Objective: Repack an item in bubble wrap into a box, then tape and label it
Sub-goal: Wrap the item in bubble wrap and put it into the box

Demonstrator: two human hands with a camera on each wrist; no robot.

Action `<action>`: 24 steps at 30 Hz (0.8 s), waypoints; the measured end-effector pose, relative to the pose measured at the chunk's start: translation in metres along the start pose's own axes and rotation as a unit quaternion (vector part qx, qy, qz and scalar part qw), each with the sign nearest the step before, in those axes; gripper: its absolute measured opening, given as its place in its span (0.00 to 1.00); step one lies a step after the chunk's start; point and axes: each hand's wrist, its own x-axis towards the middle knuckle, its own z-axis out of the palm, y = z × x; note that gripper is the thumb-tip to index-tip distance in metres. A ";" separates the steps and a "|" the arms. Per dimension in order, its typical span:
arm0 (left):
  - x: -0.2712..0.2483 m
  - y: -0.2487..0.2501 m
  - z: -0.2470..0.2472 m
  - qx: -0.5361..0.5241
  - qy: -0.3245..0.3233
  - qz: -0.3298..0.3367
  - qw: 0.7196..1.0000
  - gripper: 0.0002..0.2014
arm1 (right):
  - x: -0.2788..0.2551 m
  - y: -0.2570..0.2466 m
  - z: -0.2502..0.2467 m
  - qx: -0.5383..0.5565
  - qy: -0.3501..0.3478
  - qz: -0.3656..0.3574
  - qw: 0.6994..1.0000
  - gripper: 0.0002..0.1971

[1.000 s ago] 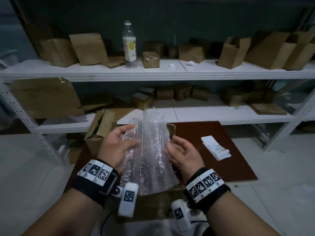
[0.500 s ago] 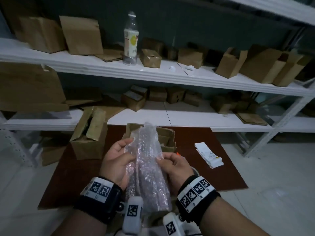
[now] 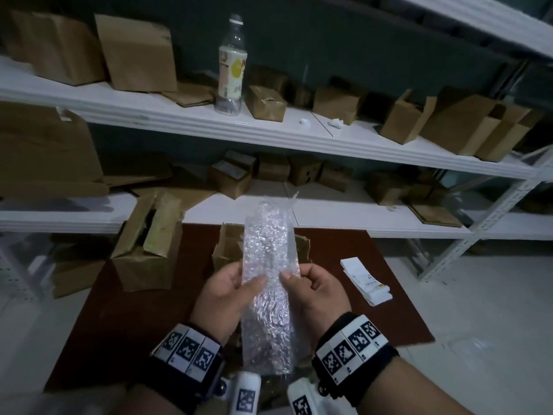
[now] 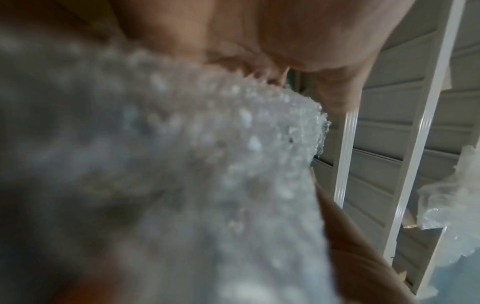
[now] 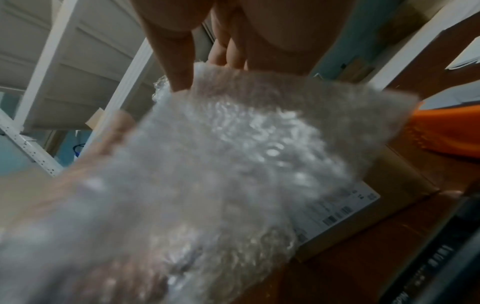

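A long narrow fold of clear bubble wrap (image 3: 267,277) stands upright between my hands, above the dark red mat (image 3: 125,319). My left hand (image 3: 227,292) grips its left edge, thumb on the front. My right hand (image 3: 311,290) pinches the right edge with the thumb on top. The wrap fills the left wrist view (image 4: 182,174) and the right wrist view (image 5: 221,174). An open cardboard box (image 3: 230,244) sits on the mat behind the wrap, mostly hidden. A stack of white labels (image 3: 366,280) lies to the right. I cannot tell whether an item is inside the wrap.
A second open cardboard box (image 3: 149,244) stands at the mat's left edge. White shelves (image 3: 269,136) behind hold several cardboard boxes and a plastic bottle (image 3: 232,64). A labelled flat box (image 5: 363,205) and something orange (image 5: 446,131) show under the right hand.
The bubble wrap has gone from a wide loose sheet to a narrow folded strip, and both hands have moved closer together on it. The head view has tilted upward.
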 end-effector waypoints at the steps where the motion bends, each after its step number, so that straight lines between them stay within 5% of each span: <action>1: 0.000 0.001 0.000 0.008 0.003 0.015 1.000 0.12 | -0.001 0.001 0.002 0.009 0.007 0.003 1.000 0.08; 6: 0.004 -0.002 -0.004 -0.060 0.022 0.031 0.997 0.16 | 0.001 0.000 0.000 -0.034 -0.005 0.066 0.997 0.15; 13: 0.002 0.003 -0.005 0.020 0.073 0.081 0.994 0.54 | 0.002 -0.007 -0.006 -0.055 -0.017 0.025 0.998 0.13; 18: -0.006 0.003 -0.007 0.190 -0.044 0.078 0.978 0.45 | -0.002 -0.015 -0.007 -0.050 -0.045 0.024 0.997 0.13; 22: -0.001 -0.004 -0.013 0.319 0.035 0.127 0.939 0.17 | -0.001 -0.016 -0.010 -0.061 -0.064 0.028 0.996 0.16; 24: 0.000 -0.003 -0.014 0.329 0.063 0.165 0.928 0.13 | 0.000 -0.017 -0.010 -0.097 -0.039 0.015 0.994 0.14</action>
